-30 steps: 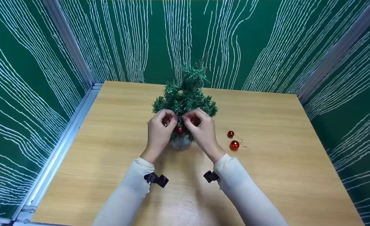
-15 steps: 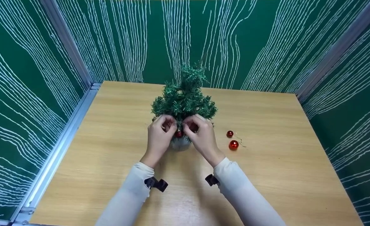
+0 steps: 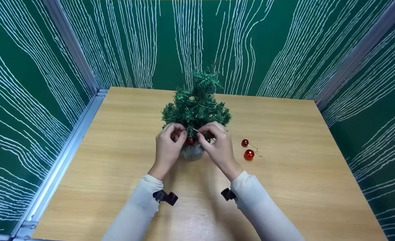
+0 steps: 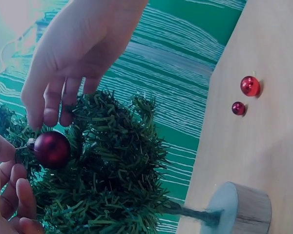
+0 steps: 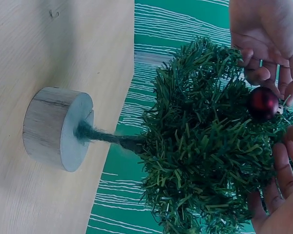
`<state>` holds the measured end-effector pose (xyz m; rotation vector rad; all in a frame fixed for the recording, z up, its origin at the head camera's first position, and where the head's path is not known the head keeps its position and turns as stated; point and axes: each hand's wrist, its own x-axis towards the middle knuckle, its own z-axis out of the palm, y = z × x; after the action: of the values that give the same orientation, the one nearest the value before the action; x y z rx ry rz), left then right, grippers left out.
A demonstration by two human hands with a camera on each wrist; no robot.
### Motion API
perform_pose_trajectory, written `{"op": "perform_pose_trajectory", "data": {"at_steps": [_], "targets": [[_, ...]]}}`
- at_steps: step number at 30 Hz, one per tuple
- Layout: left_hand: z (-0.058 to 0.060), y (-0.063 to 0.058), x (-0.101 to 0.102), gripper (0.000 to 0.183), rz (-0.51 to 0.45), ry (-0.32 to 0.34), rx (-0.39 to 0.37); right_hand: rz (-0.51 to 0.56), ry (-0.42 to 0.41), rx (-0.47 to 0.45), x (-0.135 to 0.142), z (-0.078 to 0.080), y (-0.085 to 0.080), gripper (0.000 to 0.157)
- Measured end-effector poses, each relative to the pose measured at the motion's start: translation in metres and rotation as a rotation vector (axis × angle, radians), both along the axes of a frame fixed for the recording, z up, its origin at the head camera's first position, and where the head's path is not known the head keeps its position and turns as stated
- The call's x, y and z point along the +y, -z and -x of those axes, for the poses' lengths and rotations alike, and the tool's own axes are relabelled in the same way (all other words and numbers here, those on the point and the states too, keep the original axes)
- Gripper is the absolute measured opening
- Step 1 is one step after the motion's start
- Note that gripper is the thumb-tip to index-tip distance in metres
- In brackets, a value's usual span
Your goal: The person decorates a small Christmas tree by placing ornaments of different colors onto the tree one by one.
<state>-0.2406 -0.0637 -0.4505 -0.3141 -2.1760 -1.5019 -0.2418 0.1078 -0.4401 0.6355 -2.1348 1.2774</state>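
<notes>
A small artificial Christmas tree (image 3: 197, 103) stands on a round, whitish wooden base (image 5: 53, 129). At the front of its lower branches hangs a dark red Christmas bauble (image 4: 52, 149) with a silver cap. My left hand (image 3: 168, 144) pinches the bauble's thin string close to the cap, fingers curled. On the other side, my right hand (image 3: 218, 144) has thumb and forefinger together on a light strand of that string. Both hands are against the greenery, and branches partly hide the string. In the right wrist view, the bauble (image 5: 262, 104) lies beside the left fingertips.
Two loose red baubles, a smaller one (image 3: 245, 143) and a larger one (image 3: 249, 154), lie with gold strings on the wooden table (image 3: 294, 187) to the right of the tree. Green walls (image 3: 271, 50) with white wavy lines and metal frame posts (image 3: 71, 43) enclose the table.
Both hands have come down slightly toward the base, with the bauble. The fingertips have drawn a little apart, showing a strand of string between them. The loose baubles stay put.
</notes>
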Motion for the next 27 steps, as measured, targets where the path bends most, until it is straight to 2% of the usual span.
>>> {"op": "perform_pose_trajectory", "data": {"at_steps": [7, 14, 21, 27], "targets": [[-0.007, 0.010, -0.008, 0.004, -0.023, -0.010, -0.013, 0.032, 0.000, 0.066, 0.011, -0.004, 0.004, 0.007], [-0.013, 0.027, -0.014, 0.005, -0.048, -0.024, -0.037, 0.016, 0.056, 0.064, 0.029, -0.003, 0.008, 0.010], [-0.017, 0.037, -0.017, 0.006, -0.043, -0.060, -0.067, 0.008, 0.117, 0.005, 0.053, -0.002, 0.016, 0.012], [-0.020, 0.043, -0.018, 0.008, -0.076, -0.052, -0.107, -0.007, 0.174, -0.089, 0.080, -0.001, 0.030, 0.015]]}}
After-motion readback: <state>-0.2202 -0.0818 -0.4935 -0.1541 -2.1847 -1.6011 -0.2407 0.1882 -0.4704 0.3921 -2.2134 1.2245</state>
